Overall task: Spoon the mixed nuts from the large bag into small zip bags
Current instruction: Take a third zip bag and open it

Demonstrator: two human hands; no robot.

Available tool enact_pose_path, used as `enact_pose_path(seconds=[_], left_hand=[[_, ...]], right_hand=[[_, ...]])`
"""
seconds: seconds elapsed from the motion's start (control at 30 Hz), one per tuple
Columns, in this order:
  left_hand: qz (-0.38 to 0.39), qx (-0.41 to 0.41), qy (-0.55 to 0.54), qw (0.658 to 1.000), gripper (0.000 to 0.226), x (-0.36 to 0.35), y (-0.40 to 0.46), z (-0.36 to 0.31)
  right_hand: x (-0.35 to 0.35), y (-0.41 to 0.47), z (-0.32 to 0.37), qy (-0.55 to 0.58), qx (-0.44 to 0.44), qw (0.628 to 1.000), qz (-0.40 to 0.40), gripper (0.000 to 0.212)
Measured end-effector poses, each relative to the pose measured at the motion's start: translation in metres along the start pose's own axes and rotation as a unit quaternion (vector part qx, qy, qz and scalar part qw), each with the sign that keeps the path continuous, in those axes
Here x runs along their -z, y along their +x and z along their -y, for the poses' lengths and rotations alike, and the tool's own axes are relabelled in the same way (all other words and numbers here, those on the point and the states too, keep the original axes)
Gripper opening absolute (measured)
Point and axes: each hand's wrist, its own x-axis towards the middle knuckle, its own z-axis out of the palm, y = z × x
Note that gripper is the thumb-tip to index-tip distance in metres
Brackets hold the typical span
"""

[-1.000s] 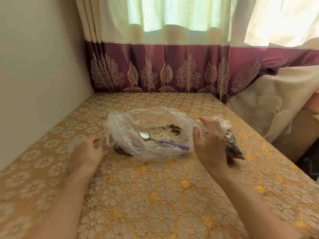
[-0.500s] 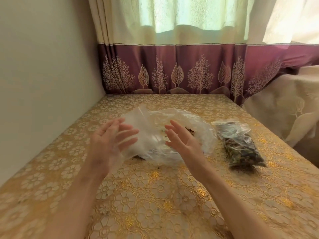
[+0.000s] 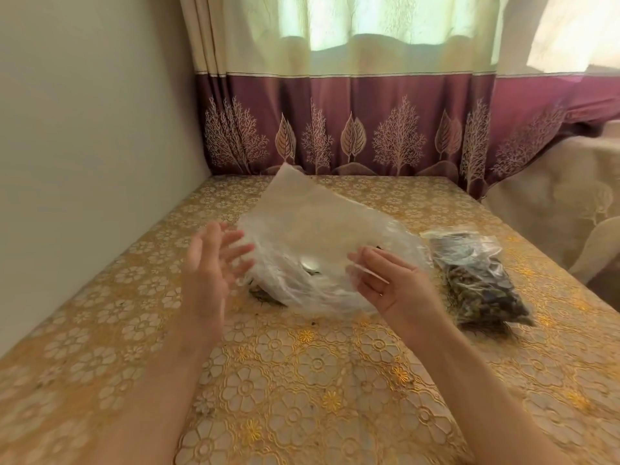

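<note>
The large clear bag (image 3: 385,243) lies crumpled on the table's middle, with a few nuts (image 3: 260,292) showing at its lower left. Through the plastic I see the bowl of a metal spoon (image 3: 310,263). An empty small zip bag (image 3: 302,203) stands tilted in the air in front of it. My right hand (image 3: 389,283) pinches that bag's lower right edge, with film over the fingertips. My left hand (image 3: 211,266) is raised, palm inward and fingers spread and blurred, at the bag's left edge. A filled small zip bag (image 3: 479,280) of nuts lies to the right.
The table (image 3: 302,380) has a gold floral lace cover. A bare wall (image 3: 84,146) runs along its left side. A cream and maroon curtain (image 3: 369,122) hangs behind it. A cloth-draped piece of furniture (image 3: 553,203) stands just off the right edge.
My right hand left the filled bag at the right. Both hands rose in front of the large bag, and the empty small bag came up from the left to stand between them.
</note>
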Motion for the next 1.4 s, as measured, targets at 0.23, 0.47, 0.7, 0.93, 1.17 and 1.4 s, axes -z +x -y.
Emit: enact_pose_path(seconds=[0.23,0.47,0.7,0.93,1.17,1.4], left_hand=[[0.097,-0.158,0.234,0.955,0.027,-0.020,-0.021,0.004],[0.194,-0.109,0.247,0.943,0.028,-0.027,-0.027,0.012],[0.191,-0.071,0.209,0.956,0.014,-0.026,-0.024,0.012],[0.196,-0.079,0.205,0.956,0.012,-0.025,-0.024,0.011],[0.218,-0.074,0.222,0.947,0.004,-0.026,-0.028,0.014],[0.215,-0.073,0.216,0.950,0.009,-0.026,-0.028,0.015]], right_hand=[[-0.011,-0.007,-0.017,-0.276,0.112,0.955,0.004,0.005],[-0.018,-0.015,-0.027,-0.459,0.205,0.863,0.051,0.011],[-0.018,-0.014,-0.025,-0.375,0.161,0.909,0.082,0.012],[-0.016,-0.010,-0.021,-0.207,0.026,0.972,0.111,0.004],[-0.017,-0.014,-0.025,-0.413,0.175,0.890,0.082,0.009],[-0.019,-0.015,-0.031,-0.481,0.227,0.844,0.068,0.010]])
